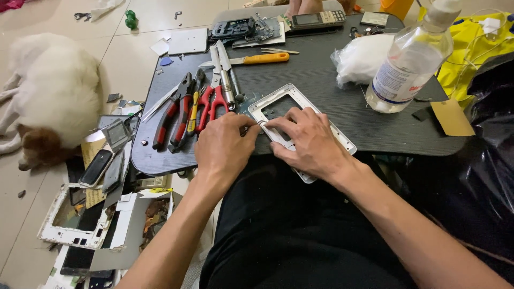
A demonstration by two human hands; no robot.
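A silver-white phone frame [292, 99] lies at the near edge of a small dark table [316, 69]. My right hand [308, 142] lies flat on the frame and pins it down. My left hand [225, 144] is closed around a small metal tool, its tip touching the frame's near left edge between my two hands. The tool itself is mostly hidden by my fingers.
Pliers and cutters with red handles [187, 109], an orange-handled knife [262, 59], a clear plastic bottle [412, 61], a white plastic bag [361, 56] and an old keypad phone [318, 20] sit on the table. A white dog [48, 91] lies left; phone parts [99, 166] litter the floor.
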